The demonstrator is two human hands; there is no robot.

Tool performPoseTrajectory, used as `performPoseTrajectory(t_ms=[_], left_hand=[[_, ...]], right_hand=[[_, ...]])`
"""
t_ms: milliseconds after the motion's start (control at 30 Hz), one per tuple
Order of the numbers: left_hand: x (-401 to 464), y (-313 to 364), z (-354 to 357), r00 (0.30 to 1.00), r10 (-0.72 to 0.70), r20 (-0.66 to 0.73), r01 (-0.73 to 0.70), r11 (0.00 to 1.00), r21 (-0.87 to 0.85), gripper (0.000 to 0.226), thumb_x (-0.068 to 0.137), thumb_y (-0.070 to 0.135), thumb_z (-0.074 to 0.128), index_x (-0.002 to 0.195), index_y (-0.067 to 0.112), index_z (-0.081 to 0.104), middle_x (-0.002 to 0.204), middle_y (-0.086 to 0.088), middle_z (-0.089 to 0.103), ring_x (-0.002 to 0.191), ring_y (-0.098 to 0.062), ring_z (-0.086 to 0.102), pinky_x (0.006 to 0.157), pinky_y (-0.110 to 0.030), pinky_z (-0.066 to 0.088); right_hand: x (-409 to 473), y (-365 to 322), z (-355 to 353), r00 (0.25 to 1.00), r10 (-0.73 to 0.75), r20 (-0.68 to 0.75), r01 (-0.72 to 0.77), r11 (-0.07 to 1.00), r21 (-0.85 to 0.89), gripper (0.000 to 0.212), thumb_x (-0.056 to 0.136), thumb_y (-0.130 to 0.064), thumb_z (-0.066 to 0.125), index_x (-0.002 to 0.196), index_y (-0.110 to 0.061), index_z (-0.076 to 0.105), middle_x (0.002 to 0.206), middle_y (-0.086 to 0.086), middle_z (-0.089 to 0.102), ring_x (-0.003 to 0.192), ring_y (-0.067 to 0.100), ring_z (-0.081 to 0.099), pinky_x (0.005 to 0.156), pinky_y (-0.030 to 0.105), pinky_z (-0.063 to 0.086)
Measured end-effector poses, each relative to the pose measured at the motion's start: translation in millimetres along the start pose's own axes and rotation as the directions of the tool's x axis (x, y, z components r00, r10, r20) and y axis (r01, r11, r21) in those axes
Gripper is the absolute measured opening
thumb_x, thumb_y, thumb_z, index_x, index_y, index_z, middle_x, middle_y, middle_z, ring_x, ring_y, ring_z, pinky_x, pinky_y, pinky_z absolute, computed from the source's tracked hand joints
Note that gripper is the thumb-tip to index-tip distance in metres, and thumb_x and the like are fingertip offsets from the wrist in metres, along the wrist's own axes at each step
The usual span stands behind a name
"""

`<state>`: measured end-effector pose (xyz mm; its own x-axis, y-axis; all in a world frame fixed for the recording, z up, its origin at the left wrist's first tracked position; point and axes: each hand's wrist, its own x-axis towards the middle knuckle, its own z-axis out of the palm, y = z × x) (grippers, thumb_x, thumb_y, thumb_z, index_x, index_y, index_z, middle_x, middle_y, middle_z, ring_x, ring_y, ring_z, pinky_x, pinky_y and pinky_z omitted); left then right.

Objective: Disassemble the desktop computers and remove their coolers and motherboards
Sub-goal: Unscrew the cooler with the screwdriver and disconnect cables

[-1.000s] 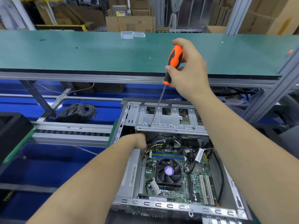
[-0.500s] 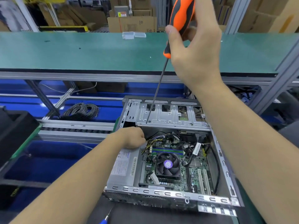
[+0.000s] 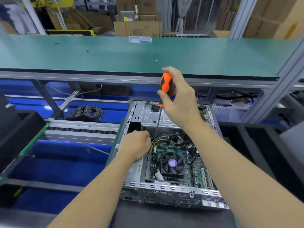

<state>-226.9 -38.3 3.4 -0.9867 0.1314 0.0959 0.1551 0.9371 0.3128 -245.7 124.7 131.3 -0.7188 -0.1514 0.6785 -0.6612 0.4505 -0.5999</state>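
— Over the open desktop computer (image 3: 166,155), what does each hand hold?
— Right hand (image 3: 180,99) grips the orange screwdriver (image 3: 166,86), its shaft pointing down beside the drive cage (image 3: 153,116). Left hand (image 3: 136,145) is curled at the cables (image 3: 158,141); what it holds is hidden.
— And the cooler?
— Cooler fan (image 3: 172,163) sits on the motherboard (image 3: 197,175), near right of the left hand.

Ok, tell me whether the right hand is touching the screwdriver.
Touching. The head view shows the right hand wrapped around the screwdriver handle.
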Motion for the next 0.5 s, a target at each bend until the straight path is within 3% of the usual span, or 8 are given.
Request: performPoseTrajectory(t_ms=[67, 167, 233, 367, 500], left_hand=[[-1, -2, 1, 0.995, -0.041, -0.088, 0.036, 0.998, -0.056, 0.027, 0.098, 0.021, 0.038, 0.100, 0.018, 0.066, 0.092, 0.001, 0.068, 0.086, -0.023, 0.060, 0.073, -0.037, 0.050], [-1, -2, 3, 0.988, -0.063, -0.140, 0.063, 0.998, -0.001, 0.025, 0.097, 0.019, 0.039, 0.094, 0.017, 0.064, 0.087, 0.001, 0.065, 0.081, -0.021, 0.058, 0.066, -0.034, 0.046], [1, -1, 4, 0.989, -0.061, -0.134, 0.064, 0.998, 0.016, 0.024, 0.097, 0.020, 0.040, 0.087, 0.015, 0.061, 0.081, 0.000, 0.063, 0.074, -0.021, 0.057, 0.060, -0.033, 0.040], [2, 0, 3, 0.993, -0.046, -0.107, 0.046, 0.999, 0.001, 0.024, 0.096, 0.020, 0.041, 0.081, 0.012, 0.058, 0.075, -0.002, 0.061, 0.071, -0.023, 0.056, 0.057, -0.034, 0.041], [2, -1, 3, 0.995, -0.035, -0.097, 0.034, 0.999, -0.013, 0.024, 0.095, 0.019, 0.041, 0.079, 0.012, 0.058, 0.074, -0.002, 0.061, 0.071, -0.023, 0.056, 0.059, -0.034, 0.045]], right_hand=[[-5, 5, 4, 1.000, 0.007, 0.007, -0.008, 1.000, 0.001, 0.055, 0.088, -0.003, 0.067, 0.138, -0.016, 0.047, 0.099, -0.023, 0.044, 0.088, 0.009, 0.050, 0.085, 0.043, 0.057], [-13, 9, 11, 1.000, -0.008, -0.003, 0.008, 1.000, -0.029, 0.055, 0.087, -0.003, 0.068, 0.137, -0.013, 0.049, 0.103, -0.011, 0.051, 0.088, 0.012, 0.051, 0.082, 0.032, 0.055], [-16, 11, 16, 1.000, -0.017, 0.011, 0.018, 0.999, -0.041, 0.054, 0.087, -0.003, 0.068, 0.137, -0.012, 0.049, 0.103, -0.005, 0.053, 0.091, 0.011, 0.049, 0.086, 0.036, 0.054], [-18, 10, 21, 0.999, -0.026, 0.031, 0.027, 0.998, -0.051, 0.053, 0.088, -0.004, 0.068, 0.137, -0.012, 0.048, 0.102, -0.014, 0.044, 0.090, 0.007, 0.045, 0.085, 0.041, 0.054], [-15, 5, 21, 0.999, -0.039, 0.021, 0.040, 0.998, -0.057, 0.052, 0.087, -0.003, 0.069, 0.136, -0.009, 0.050, 0.110, 0.002, 0.057, 0.093, 0.006, 0.046, 0.086, 0.037, 0.053]])
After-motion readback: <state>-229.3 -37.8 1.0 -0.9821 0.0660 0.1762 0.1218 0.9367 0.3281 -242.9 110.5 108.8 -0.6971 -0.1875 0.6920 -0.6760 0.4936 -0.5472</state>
